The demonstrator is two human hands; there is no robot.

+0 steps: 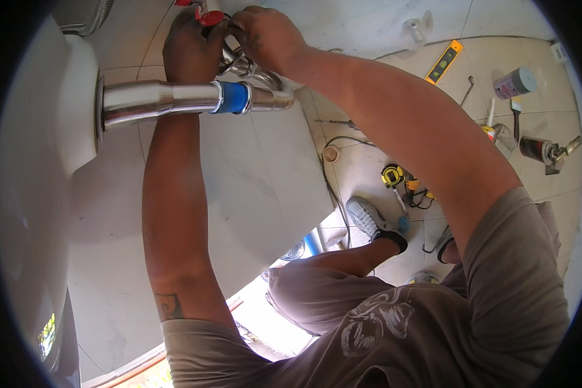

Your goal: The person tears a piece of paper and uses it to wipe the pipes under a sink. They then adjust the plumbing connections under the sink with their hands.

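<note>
At the top, my left hand (191,52) is closed around a small valve with a red handle (209,17); its fingers are partly hidden. Close beside it, my right hand (265,39) is closed too, its fingertips pinched next to the valve. What they grip there is too hidden to make out. A shiny chrome drain pipe (161,103) with a blue band (233,97) runs from the white basin (77,97) and crosses in front of my left forearm. Its curved trap (265,77) bends back below my right hand.
On the tiled floor at right lie a yellow level (444,62), a capped can (515,83), a brush (516,116), a torch canister (537,149) and a tape measure (392,175). A tape roll (330,154) and a black cable (330,184) lie near my shoe (366,216). A braided hose (100,16) hangs top left.
</note>
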